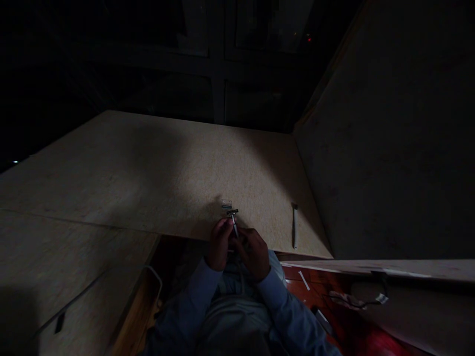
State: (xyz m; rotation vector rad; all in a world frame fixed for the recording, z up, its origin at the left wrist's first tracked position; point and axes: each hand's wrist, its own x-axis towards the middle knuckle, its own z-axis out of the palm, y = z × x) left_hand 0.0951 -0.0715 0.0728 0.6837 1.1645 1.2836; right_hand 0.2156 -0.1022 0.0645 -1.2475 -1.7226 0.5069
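Observation:
A metal razor [234, 221] with a T-shaped head is held upright near the table's front edge. My left hand [219, 244] pinches it just below the head. My right hand [256, 251] is closed around the lower end of its handle, which the fingers partly hide. Just beyond the razor's head, a small clear case [226, 203] with a dark strip along its front lies on the table [193, 173].
A slim pale stick with a dark end [295, 226] lies near the table's right side. A dark panel [389, 138] rises along that side. On the left, a thin cable [85, 290] crosses a lower surface. Papers and a red cloth [371, 338] are on the floor at right.

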